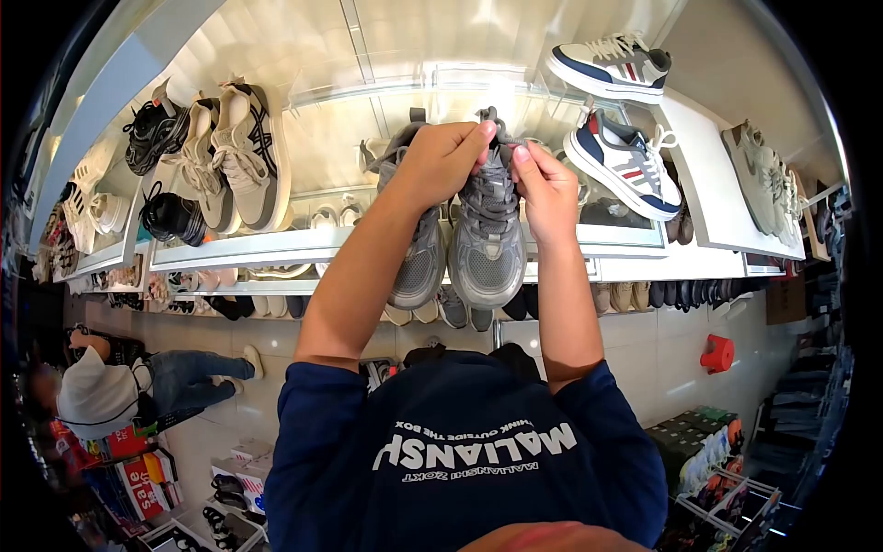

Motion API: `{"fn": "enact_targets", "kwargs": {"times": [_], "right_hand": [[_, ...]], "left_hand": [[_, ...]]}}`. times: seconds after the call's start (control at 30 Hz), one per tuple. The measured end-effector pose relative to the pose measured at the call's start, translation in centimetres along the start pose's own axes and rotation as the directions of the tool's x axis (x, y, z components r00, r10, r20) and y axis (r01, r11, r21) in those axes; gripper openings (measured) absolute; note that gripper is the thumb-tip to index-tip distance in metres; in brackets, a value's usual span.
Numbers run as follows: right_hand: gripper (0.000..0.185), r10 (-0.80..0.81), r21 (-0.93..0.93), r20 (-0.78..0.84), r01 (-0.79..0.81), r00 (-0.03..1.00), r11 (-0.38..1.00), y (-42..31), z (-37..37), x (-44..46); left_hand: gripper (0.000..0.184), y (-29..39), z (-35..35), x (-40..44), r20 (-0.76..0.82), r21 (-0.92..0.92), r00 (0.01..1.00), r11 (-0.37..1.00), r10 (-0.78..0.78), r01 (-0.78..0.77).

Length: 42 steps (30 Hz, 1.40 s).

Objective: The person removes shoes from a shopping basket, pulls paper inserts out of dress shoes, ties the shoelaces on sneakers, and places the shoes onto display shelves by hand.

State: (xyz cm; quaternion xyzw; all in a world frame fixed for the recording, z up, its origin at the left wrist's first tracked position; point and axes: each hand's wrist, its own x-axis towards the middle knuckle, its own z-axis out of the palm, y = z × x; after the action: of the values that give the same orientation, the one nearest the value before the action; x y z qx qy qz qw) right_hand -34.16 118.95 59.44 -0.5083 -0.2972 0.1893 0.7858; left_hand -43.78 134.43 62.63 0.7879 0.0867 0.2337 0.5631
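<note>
A grey mesh sneaker (489, 244) stands toe toward me at the front of the glass display shelf. Its matching grey sneaker (416, 267) sits just to the left, partly covered by my left forearm. My left hand (446, 158) is closed, thumb and fingers pinching the dark grey shoelace (490, 114) at the top of the right-hand shoe. On the other side of that shoe's collar, my right hand (549, 193) is also closed, its thumb and forefinger pinched at the lace. The lace ends are partly hidden by the fingers.
White-and-navy sneakers (625, 166) stand to the right on the glass shelf (368, 241). Beige sneakers (244, 156) and black shoes (175, 213) are at the left. Below runs a row of more shoes. A person (101, 396) is at the lower left; a red bucket-like object (717, 353) lies on the floor.
</note>
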Motion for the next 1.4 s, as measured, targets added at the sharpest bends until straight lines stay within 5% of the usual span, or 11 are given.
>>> {"fn": "enact_targets", "kwargs": {"times": [0.1,0.3,0.53,0.83,1.03,1.13,1.23,1.33,1.4], "right_hand": [[0.025,0.078,-0.041,0.023,-0.077,0.997,0.996,-0.1,-0.5,0.8],[0.025,0.051,-0.135,0.044,-0.045,0.998,0.990,1.0,-0.3,1.2],[0.023,0.058,-0.236,0.031,-0.049,0.998,0.970,0.4,-0.1,1.3],[0.022,0.010,-0.222,0.042,-0.001,0.999,0.975,0.9,-0.8,1.3],[0.019,-0.004,-0.342,0.019,0.010,1.000,0.940,0.2,-0.8,1.3],[0.021,-0.022,-0.256,0.012,0.025,1.000,0.966,0.4,-0.2,0.8],[0.025,-0.173,-0.304,-0.045,0.151,0.984,0.940,0.6,0.4,-0.2],[0.033,-0.310,-0.557,0.008,0.262,0.951,0.788,-1.2,0.9,-1.0],[0.031,-0.413,-0.665,0.125,0.386,0.902,0.639,-1.4,0.8,-0.6]], "left_hand": [[0.051,-0.1,0.1,0.0,-0.034,0.113,0.999,0.994,0.009,-0.005],[0.045,0.5,-0.1,-0.6,-0.087,0.000,0.996,1.000,-0.005,0.005],[0.033,0.5,0.4,-0.7,-0.060,0.179,0.853,0.846,0.518,-0.502],[0.033,0.0,0.0,-0.6,0.144,0.372,0.873,0.792,0.465,-0.483],[0.022,0.9,0.2,-0.9,0.026,0.343,0.942,0.882,0.335,-0.323],[0.016,0.2,0.1,-0.7,-0.094,0.334,0.935,0.896,0.341,-0.293],[0.022,0.3,0.1,-0.5,-0.118,0.321,0.956,0.921,0.268,-0.218],[0.031,0.0,-0.1,-0.4,-0.096,0.267,0.983,0.955,0.157,-0.127],[0.035,0.1,-0.1,-0.3,-0.078,0.292,0.972,0.937,0.223,-0.192]]}}
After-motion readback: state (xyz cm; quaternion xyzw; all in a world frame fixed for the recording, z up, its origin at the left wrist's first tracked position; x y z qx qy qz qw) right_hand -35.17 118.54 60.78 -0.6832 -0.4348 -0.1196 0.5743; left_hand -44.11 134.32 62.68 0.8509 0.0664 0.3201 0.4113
